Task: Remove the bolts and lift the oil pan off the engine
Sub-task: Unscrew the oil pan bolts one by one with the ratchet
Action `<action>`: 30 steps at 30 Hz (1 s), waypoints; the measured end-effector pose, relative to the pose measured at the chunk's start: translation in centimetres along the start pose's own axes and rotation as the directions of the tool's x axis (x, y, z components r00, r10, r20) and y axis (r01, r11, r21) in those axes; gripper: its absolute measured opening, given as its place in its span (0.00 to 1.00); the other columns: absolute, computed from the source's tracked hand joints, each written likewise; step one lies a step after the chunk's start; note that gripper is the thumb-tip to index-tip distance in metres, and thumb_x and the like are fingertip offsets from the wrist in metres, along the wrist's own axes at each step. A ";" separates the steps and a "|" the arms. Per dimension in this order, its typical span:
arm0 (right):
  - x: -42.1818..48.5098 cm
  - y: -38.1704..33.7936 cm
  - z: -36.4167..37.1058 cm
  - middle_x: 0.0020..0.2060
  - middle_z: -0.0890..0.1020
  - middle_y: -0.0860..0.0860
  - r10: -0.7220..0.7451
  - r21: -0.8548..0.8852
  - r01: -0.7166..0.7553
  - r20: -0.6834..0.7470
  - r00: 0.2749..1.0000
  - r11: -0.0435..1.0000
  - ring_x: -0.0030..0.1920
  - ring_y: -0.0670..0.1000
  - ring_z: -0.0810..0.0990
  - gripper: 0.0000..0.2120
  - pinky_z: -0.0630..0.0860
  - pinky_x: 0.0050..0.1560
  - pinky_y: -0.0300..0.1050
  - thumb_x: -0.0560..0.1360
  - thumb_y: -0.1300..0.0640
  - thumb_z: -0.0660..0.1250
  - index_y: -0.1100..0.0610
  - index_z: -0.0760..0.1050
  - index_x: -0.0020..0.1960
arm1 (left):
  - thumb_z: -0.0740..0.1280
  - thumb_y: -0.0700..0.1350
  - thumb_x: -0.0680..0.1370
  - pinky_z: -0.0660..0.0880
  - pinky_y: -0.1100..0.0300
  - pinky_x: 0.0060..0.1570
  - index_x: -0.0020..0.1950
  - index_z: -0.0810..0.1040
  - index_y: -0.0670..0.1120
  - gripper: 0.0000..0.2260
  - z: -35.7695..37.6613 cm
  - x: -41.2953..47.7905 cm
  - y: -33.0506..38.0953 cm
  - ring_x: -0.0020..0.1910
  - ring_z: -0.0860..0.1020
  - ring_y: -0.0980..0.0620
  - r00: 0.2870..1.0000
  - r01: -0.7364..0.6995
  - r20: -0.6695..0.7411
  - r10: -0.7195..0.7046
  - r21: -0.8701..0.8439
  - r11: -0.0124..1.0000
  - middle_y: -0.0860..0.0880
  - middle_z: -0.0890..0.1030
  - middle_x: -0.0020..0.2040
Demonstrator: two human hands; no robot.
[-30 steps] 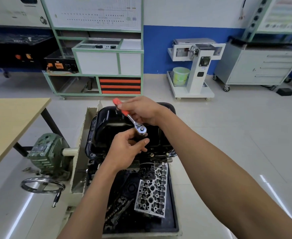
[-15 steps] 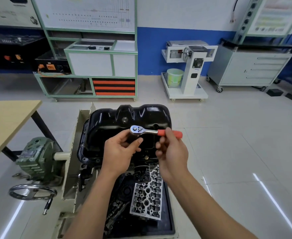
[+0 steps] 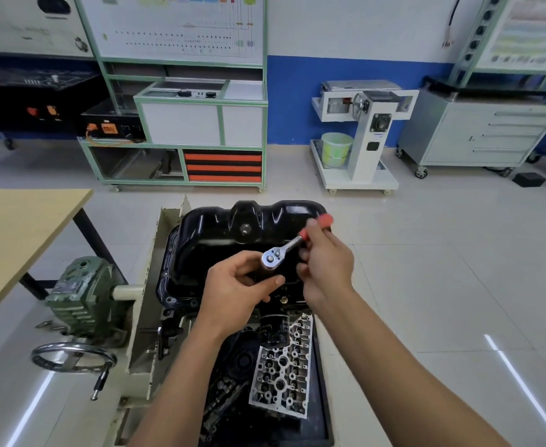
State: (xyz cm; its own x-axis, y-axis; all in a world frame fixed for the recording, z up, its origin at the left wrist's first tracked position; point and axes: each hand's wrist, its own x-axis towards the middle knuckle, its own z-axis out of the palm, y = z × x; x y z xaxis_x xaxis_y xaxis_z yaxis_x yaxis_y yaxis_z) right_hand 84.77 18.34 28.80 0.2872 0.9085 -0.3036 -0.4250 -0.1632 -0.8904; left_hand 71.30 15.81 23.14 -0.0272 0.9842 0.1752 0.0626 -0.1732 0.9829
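**Ratchet readied above the oil pan**

Head view: a tiled workshop floor with a blue-banded wall behind; a green-framed training bench [image 3: 184,124] stands at the back, a white wheeled stand [image 3: 362,137] and a grey drawer cabinet [image 3: 491,130] to its right, a wooden table [image 3: 17,233] at the left edge; in the middle foreground an engine sits inverted on a cream stand [image 3: 149,285] with a green gearbox [image 3: 81,295] and a handwheel [image 3: 72,356]; the black oil pan [image 3: 207,240] is on top of the engine, seated, its flange meeting the block; a bare cylinder head [image 3: 284,366] lies in the tray below.

The right hand [image 3: 326,269] is closed around the red grip of a ratchet [image 3: 292,246]; the left hand [image 3: 239,288] curls its fingers under the ratchet's chrome head, pinching whatever hangs beneath it; whether that is a socket or an extension cannot be told.

The step in hand looks like preparing the tool, not turning; one bolt [image 3: 284,298] shows on the near flange edge; the next move would call for lowering the drive squarely onto a flange bolt, then swinging the handle clear of the pan wall.
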 end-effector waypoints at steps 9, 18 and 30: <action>1.2 -1.3 6.6 0.41 0.83 0.40 -0.018 -0.537 0.418 0.599 0.800 0.732 0.45 0.39 0.80 0.06 0.71 0.43 0.35 0.76 0.50 0.72 0.51 0.85 0.51 | 0.77 0.40 0.75 0.78 0.63 0.37 0.47 0.85 0.47 0.04 -0.8 0.5 -0.5 0.36 0.85 0.48 0.994 0.037 0.103 -0.047 0.095 0.995 0.48 0.86 0.39; 1.0 -0.5 6.1 0.42 0.84 0.44 0.015 -0.477 0.317 0.571 0.821 0.820 0.47 0.44 0.81 0.06 0.72 0.45 0.37 0.77 0.49 0.72 0.51 0.84 0.48 | 0.78 0.40 0.74 0.80 0.60 0.35 0.45 0.85 0.48 0.04 -0.4 0.0 -0.5 0.35 0.84 0.46 0.995 0.061 0.078 -0.066 0.053 0.997 0.48 0.87 0.39; -1.1 0.9 -1.4 0.27 0.69 0.47 0.086 0.161 -0.076 -0.052 0.995 0.984 0.25 0.44 0.65 0.07 0.59 0.22 0.36 0.80 0.56 0.67 0.55 0.73 0.44 | 0.78 0.44 0.73 0.81 0.49 0.34 0.45 0.85 0.48 0.04 -0.1 1.1 -0.7 0.32 0.85 0.46 0.999 0.011 -0.048 -0.007 0.082 0.997 0.48 0.86 0.40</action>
State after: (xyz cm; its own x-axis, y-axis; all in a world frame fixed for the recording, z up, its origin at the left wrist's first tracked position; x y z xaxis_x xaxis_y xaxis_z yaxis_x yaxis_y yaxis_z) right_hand 85.29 16.62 27.91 0.2939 0.8699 -0.3960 -0.5787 -0.1678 -0.7981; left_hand 71.17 17.03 22.66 -0.0758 0.9824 0.1710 0.1440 -0.1589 0.9767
